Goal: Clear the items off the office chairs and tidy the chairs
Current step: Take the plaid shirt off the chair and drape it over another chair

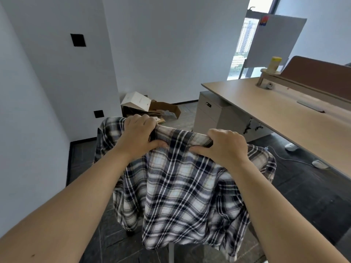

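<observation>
A black, white and grey plaid shirt [182, 190] hangs spread in front of me, held up by its top edge. My left hand [139, 132] is shut on the cloth at the upper left. My right hand [225, 144] is shut on the cloth about a hand's width to the right. The shirt drapes down and hides nearly all of the office chair beneath it. Only a dark caster [130, 233] and a pale leg [171, 253] of the chair show under the hem.
A long beige desk [275, 111] runs along the right, with a grey drawer cabinet [207, 114] under it. Flattened cardboard boxes [150, 107] lie on the floor by the far wall. A white wall stands close on the left. A whiteboard [275, 40] stands by the window.
</observation>
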The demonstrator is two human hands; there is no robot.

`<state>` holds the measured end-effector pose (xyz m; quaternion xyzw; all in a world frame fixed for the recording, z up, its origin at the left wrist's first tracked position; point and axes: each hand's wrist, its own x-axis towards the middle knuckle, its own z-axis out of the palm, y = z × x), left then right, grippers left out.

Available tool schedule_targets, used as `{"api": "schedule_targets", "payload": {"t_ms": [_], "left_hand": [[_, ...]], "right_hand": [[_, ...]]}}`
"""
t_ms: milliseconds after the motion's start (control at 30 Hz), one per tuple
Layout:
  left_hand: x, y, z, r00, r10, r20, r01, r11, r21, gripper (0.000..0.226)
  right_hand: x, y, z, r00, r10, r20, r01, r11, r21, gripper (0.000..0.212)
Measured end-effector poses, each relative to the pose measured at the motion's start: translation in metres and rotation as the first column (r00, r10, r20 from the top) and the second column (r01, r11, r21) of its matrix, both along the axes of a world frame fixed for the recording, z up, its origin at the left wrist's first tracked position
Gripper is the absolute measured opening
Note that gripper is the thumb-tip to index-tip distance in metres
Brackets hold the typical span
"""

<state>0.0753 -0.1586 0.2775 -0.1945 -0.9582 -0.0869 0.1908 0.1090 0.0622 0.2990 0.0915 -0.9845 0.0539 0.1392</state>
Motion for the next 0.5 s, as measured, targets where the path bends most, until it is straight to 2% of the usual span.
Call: {"api": "schedule_targets", "payload": {"t_ms": [333,500], "left_hand": [[0.0,0.023,-0.004,0.999,-0.031,-0.034,0.031,0.999,0.015,0.101],[-0.009,0.042,-0.004,0.996,-0.082,-0.023,0.083,0.996,0.026,0.107]], "right_hand": [[0.007,0.022,-0.007,0.999,-0.014,-0.04,0.012,0.999,-0.034,0.062],[0.01,0.036,-0.006,0.996,-0.074,-0.043,0.073,0.997,-0.031,0.062]]}}
